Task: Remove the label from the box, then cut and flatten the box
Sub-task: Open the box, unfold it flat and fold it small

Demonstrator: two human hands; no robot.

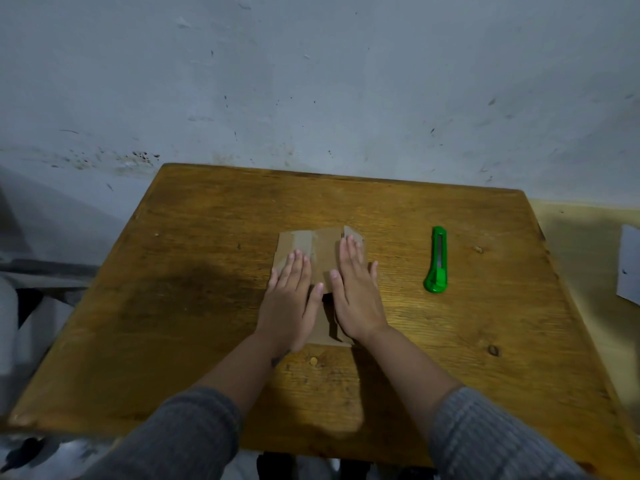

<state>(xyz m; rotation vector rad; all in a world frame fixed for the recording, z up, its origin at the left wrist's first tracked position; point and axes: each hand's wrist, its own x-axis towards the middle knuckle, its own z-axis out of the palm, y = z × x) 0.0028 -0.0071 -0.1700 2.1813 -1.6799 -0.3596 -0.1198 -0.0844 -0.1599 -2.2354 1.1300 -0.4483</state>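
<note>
The brown cardboard box [320,251], already cut open and spread out, lies near the centre of the scuffed wooden worktop [207,237]. Both palms press it down. The left hand [294,296] is laid flat, fingers together, on the sheet's 9 o'clock half; the right hand [355,292] is laid flat on the 3 o'clock half w/ fingers extended and thumb angled inward. Neither grips anything. A small flap at the sheet's 1 o'clock corner, just past the right fingertips, still stands up a bit.

The green plastic utility knife [437,261] rests on the worktop at 3 o'clock from the box, well apart from it, untouched. No label is visible on the exposed cardboard.

Judged step: flattening, i.e. the last part of the task; cutting looks done. Next move probably calls for pressing that raised flap down, smoothing outward along the creases so the panels stay flat.
</note>
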